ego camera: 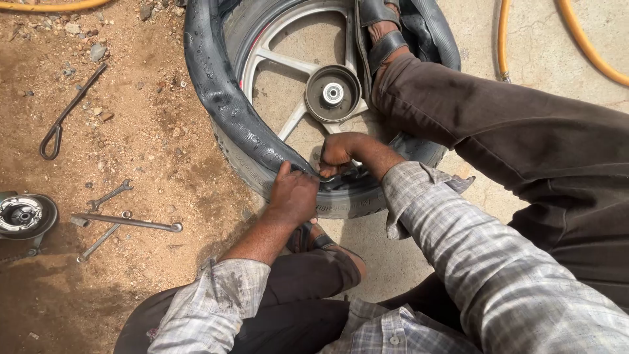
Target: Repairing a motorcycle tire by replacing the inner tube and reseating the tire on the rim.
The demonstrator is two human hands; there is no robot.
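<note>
Far left: a round metal part [23, 215] is lying on the dirt at the frame's edge, and a bent tyre lever [65, 113] is lying above it.
Tools: two spanners [108, 195] and a long bar [128, 221] are lying crossed on the dirt, well apart from the wheel.
Wheel: the tyre [347, 196] is lying flat on the ground around a grey spoked rim [288, 62], with the hub [333, 94] showing in the middle.
Tube: the wet black tube [216, 85] is arching out over the tyre's left side.
Left hand [295, 195]: it is pressing down, fingers curled together, on the tube's end where it is meeting the tyre's near edge.
Right hand [342, 154]: it is gripping, fingers bent, inside the tyre just beside the left hand; what it is pinching is hidden.
Right: a foot in a sandal [380, 33] is resting on the wheel's far side, and yellow hoses [590, 46] are lying on the concrete.
</note>
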